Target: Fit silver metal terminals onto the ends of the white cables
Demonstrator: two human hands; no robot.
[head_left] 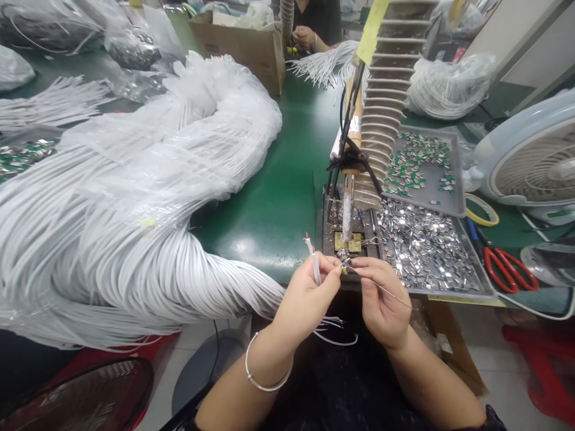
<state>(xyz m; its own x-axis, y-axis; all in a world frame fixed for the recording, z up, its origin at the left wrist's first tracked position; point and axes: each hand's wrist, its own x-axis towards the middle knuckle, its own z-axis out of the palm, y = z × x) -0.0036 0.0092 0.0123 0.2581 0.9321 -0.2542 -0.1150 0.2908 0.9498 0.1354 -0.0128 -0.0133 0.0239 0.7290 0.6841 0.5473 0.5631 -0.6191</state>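
My left hand point(308, 296) is closed round a white cable point(315, 268), whose stripped ends with red tips stick up above the fingers. Thumb and forefinger pinch close to a tiny part point(344, 267) that I cannot make out clearly. A thin solder wire point(389, 292) runs through the closed fingers of my right hand point(384, 299), and its end meets the tiny part. Just above both hands, a clamped soldering iron point(348, 206) points its tip down at this spot.
A big bundle of white cables point(135, 239) covers the left. At right lie a tray of metal connector shells point(426, 245), a tray of green-and-silver connectors point(420, 158), red-handled scissors point(507, 269) and a fan point(534, 155). A ribbed hose point(390, 90) hangs behind the iron. A co-worker's hand point(305, 37) shows beyond.
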